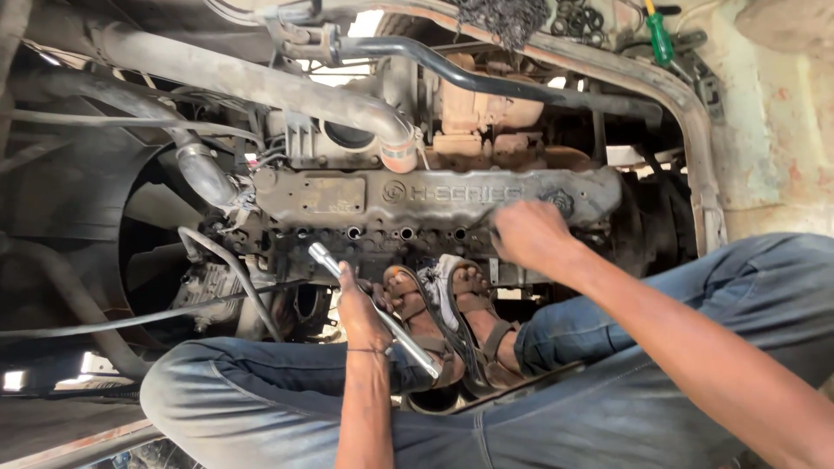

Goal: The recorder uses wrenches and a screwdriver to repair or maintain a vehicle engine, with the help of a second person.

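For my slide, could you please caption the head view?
Left hand grips a socket wrench while right hand touches the engine's valve cover.

The long silver socket wrench (373, 308) lies slanted in my left hand (360, 313), its socket end up near the engine's bolt holes; my right hand (530, 234) rests on the grimy grey valve cover (434, 195).
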